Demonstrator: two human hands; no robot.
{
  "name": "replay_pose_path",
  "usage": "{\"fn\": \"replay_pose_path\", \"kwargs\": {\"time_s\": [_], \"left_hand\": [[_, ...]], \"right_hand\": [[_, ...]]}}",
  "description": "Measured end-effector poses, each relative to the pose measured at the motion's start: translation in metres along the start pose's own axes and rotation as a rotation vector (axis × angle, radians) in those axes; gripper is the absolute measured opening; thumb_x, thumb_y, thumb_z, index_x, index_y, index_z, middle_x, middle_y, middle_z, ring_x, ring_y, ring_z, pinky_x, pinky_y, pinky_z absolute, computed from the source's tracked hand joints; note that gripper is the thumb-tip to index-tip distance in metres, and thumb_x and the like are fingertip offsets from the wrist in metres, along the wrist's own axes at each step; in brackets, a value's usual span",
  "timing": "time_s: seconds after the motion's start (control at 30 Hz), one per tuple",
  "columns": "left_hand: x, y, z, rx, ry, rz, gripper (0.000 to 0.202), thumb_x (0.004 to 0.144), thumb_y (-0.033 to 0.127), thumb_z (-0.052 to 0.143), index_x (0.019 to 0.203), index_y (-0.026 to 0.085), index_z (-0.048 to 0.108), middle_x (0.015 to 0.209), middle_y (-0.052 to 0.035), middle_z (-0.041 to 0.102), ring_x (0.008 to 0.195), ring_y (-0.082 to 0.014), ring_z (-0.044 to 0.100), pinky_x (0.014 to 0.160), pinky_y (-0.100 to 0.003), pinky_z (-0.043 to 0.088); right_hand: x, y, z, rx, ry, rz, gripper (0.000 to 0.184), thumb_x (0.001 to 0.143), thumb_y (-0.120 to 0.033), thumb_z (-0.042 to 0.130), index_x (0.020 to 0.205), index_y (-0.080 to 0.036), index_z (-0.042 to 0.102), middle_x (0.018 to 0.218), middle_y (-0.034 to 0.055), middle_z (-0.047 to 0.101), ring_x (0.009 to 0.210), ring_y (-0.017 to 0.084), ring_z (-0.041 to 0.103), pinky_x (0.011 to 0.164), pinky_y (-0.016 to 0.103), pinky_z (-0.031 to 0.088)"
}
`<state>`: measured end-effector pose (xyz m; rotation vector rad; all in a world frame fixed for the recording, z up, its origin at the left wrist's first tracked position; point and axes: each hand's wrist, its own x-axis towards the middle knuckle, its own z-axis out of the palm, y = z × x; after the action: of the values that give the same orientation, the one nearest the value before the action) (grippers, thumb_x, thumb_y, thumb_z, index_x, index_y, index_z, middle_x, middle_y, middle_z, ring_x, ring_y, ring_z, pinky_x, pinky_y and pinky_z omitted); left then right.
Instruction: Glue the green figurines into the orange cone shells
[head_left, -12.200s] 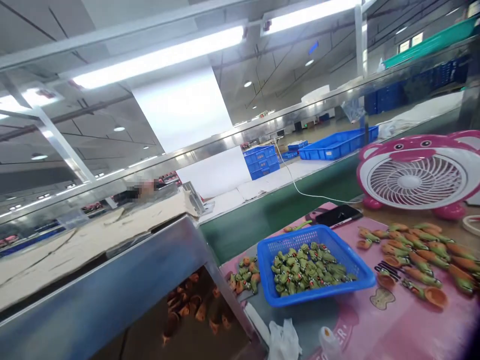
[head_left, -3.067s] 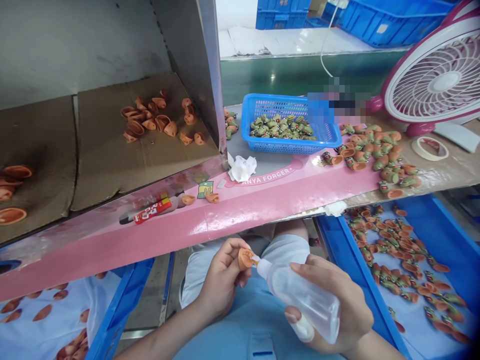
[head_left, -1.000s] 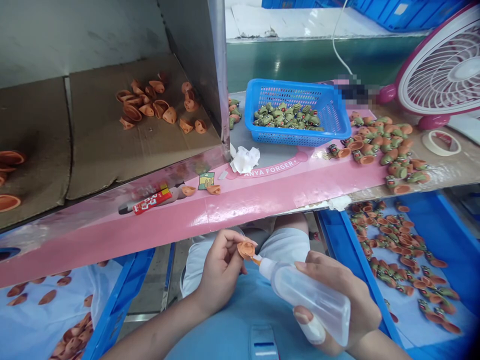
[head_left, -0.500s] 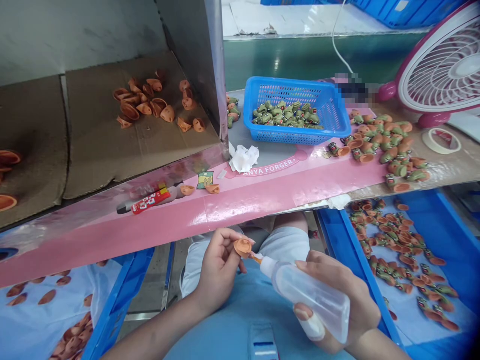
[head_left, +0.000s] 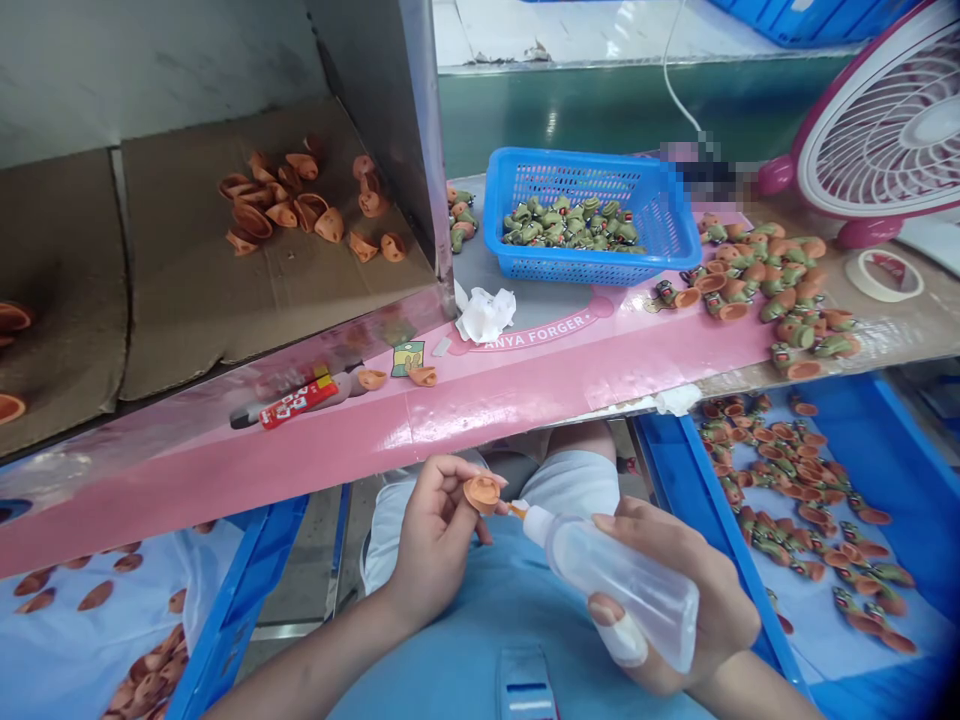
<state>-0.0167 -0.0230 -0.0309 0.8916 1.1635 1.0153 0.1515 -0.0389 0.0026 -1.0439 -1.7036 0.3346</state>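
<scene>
Low at centre of the frame, an orange hollow piece (head_left: 481,493) pinched firmly in the left hand (head_left: 435,540), thumb and fingers closed around it, open side turned up toward the camera. Right hand (head_left: 679,590) clenched around a clear squeeze bottle (head_left: 622,592), the bottle's body lying across the palm and its narrow tip angled left, right at the piece's edge; whether tip and piece actually touched, too small to tell. One finger of that hand wrapped in white tape (head_left: 619,640). Step in hand, by the look of it: bottle tip set at the hollow piece, over the person's lap, below the front edge of the tabletop. Called for next, as a judgement: a steady left grip and a careful squeeze at that spot, with the tip kept on the piece.

Above, on the pink tabletop (head_left: 600,365), a blue basket (head_left: 577,272) of small green-and-orange figures (head_left: 566,225) at upper centre, with more loose figures (head_left: 780,290) at right. Matching orange pieces (head_left: 277,205) on a cardboard shelf (head_left: 187,330) at upper left. A blue bin (head_left: 697,500) at lower right, holding further figures (head_left: 806,510); another blue bin (head_left: 240,590) at lower left, with orange pieces (head_left: 94,595) on white lining.
</scene>
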Motion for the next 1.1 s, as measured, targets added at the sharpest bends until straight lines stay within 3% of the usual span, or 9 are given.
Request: {"fn": "replay_pose_path", "kwargs": {"time_s": [1.1], "left_hand": [[-0.0022,-0.0033,-0.0001,-0.055,-0.076,-0.028,0.005,0.082,0.019,0.047,0.084,0.020,0.043,0.081,0.0007,0.059,0.058,-0.0076,0.054,0.044,-0.018,0.045]], "right_hand": [[0.0027,-0.0027,0.0047,-0.052,0.022,-0.010,0.025,0.073,-0.023,0.056,0.094,-0.010,0.055,0.059,0.0019,0.051,0.055,0.015,0.054,0.042,0.026,0.041]]}}
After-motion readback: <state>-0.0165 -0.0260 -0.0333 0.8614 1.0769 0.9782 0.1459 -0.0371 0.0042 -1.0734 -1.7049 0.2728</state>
